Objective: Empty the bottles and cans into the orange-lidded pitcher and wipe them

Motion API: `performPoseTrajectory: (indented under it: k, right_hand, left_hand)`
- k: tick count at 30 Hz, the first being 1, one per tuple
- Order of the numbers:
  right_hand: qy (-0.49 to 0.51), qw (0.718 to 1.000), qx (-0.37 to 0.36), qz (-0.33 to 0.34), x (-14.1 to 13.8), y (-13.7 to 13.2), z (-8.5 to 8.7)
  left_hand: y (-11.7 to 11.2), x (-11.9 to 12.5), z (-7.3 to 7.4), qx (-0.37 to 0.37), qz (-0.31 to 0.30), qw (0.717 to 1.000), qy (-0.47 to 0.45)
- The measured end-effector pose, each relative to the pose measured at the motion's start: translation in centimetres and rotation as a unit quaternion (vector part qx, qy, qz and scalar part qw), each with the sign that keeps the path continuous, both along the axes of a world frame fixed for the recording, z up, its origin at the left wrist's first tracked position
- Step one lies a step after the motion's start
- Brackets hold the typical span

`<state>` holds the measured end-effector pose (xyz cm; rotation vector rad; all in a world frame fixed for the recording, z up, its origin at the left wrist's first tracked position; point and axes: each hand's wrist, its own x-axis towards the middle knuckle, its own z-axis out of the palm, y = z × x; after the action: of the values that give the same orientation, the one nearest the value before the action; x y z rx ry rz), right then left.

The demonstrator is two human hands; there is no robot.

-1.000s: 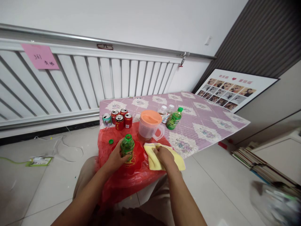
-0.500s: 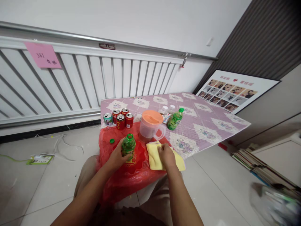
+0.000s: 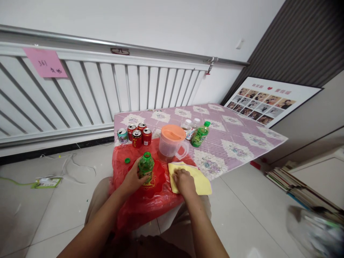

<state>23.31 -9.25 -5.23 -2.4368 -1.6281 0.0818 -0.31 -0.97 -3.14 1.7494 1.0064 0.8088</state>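
Observation:
My left hand (image 3: 135,177) is wrapped round an uncapped green plastic bottle (image 3: 146,165), which stands upright over a red scalloped tray (image 3: 160,179). To the right, my right hand (image 3: 185,182) rests on a yellow cloth (image 3: 200,181) with its fingers curled in at the cloth's left part. The fingertips are partly hidden. A loose green cap (image 3: 127,161) lies on the red plastic sheet (image 3: 120,152), left of the bottle. Behind both hands stands a clear pitcher (image 3: 166,148) with an orange lid (image 3: 173,133), its handle pointing right.
Several drink cans (image 3: 137,139) cluster at the left back. Right of the pitcher stand a capped green bottle (image 3: 200,136) and small clear bottles (image 3: 187,125). A floral mat (image 3: 236,136) covers the table. Beyond it are a white radiator (image 3: 139,86) and a leaning photo board (image 3: 271,102).
My right hand has shifted left across the yellow cloth, and the cloth lies flatter under it. My left hand still holds the bottle in much the same place.

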Motion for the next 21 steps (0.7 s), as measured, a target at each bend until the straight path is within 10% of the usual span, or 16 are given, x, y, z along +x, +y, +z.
performPoseTrajectory:
  k: [13, 21]
  right_hand:
    - [-0.001, 0.996, 0.013, 0.084, -2.3, -4.6, -1.3]
    - [0.131, 0.955, 0.252, 0.080, 0.8, -5.2, -3.9]
  left_hand:
    - [-0.1, 0.0, 0.1, -0.022, -0.008, 1.000, -0.015]
    - [-0.1, 0.0, 0.1, -0.007, -0.004, 1.000, -0.001]
